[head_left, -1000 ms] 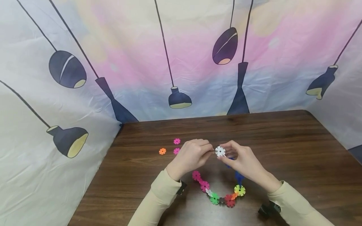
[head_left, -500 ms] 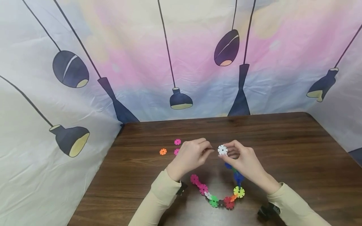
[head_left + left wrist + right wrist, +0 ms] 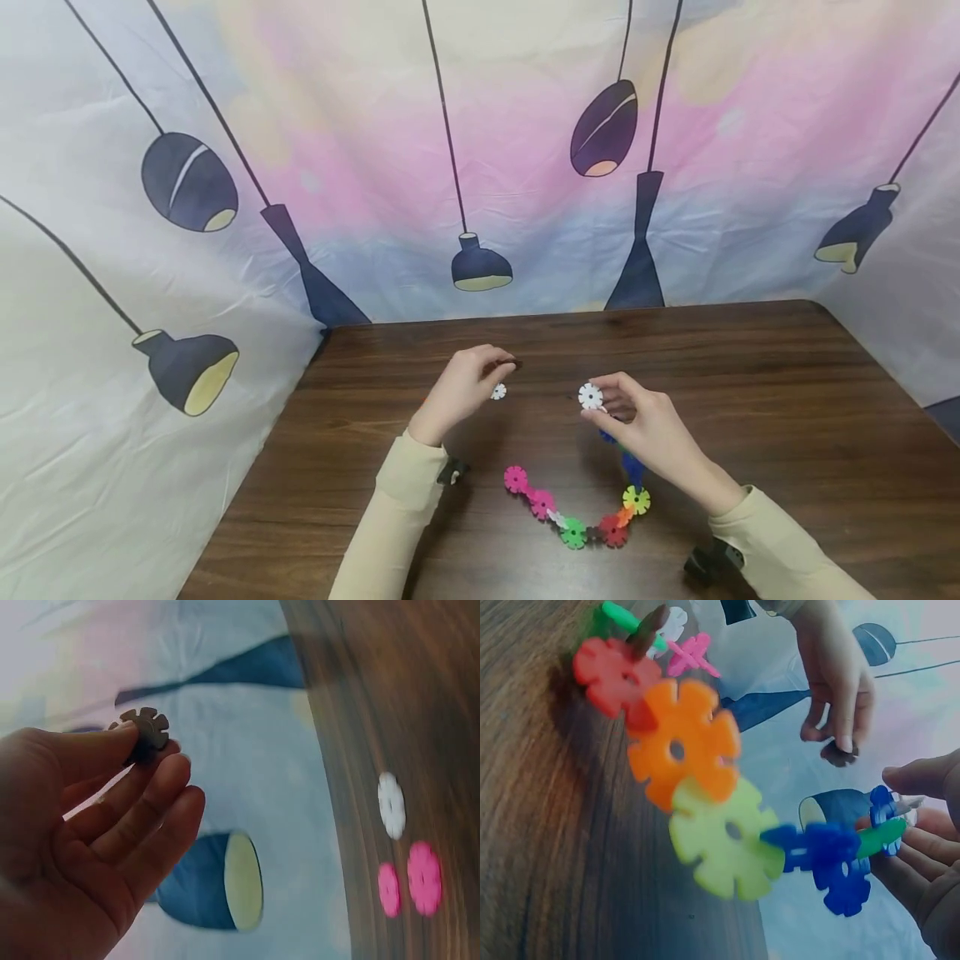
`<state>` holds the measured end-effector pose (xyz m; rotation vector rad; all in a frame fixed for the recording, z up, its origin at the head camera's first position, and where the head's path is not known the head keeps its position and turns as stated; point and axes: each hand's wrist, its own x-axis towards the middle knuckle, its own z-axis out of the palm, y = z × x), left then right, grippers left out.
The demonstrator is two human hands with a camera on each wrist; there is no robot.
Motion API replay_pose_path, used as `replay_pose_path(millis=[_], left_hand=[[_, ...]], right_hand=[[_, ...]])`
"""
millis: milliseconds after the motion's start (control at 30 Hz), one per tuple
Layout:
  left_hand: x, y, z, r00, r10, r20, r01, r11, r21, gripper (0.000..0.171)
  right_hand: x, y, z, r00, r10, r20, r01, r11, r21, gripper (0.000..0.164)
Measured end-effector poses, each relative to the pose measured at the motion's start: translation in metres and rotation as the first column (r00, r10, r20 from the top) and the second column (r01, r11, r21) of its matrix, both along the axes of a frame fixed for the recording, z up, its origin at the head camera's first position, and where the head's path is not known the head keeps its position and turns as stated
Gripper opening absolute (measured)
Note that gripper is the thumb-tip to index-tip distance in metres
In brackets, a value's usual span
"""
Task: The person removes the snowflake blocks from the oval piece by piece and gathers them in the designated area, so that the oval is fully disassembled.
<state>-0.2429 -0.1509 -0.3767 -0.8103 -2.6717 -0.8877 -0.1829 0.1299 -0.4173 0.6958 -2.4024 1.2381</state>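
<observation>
My left hand (image 3: 456, 396) pinches a dark brown slotted flower disc (image 3: 152, 730) between thumb and fingertips, raised above the table. With my right hand (image 3: 651, 429) I hold a white slotted disc (image 3: 590, 396) at one end of a linked chain of flower discs (image 3: 612, 531). The chain curves below the hands, through blue, yellow-green, orange, red, dark, green, white and pink discs. In the right wrist view, blue discs (image 3: 840, 859) and a green one (image 3: 883, 838) lie close to the right fingers. A gap separates the two hands.
A loose white disc (image 3: 391, 805) and two pink discs (image 3: 425, 877) lie on the brown wooden table (image 3: 750, 400) near my left hand, which hides the pink ones in the head view. A cloth printed with lamps (image 3: 480, 150) hangs behind the table.
My left hand has drawn away to the left and slightly up with the dark disc, uncovering a loose white disc. The right hand keeps the white disc nearly in place.
</observation>
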Motion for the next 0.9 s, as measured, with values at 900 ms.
replay_pose_path(millis=[900], left_hand=[[-0.035, -0.075, -0.046, 0.824, 0.421, 0.379, -0.445, 0.895, -0.027, 0.015]], right_hand=[[-0.002, 0.001, 0.001, 0.998, 0.014, 0.065, -0.017, 0.999, 0.033, 0.038]])
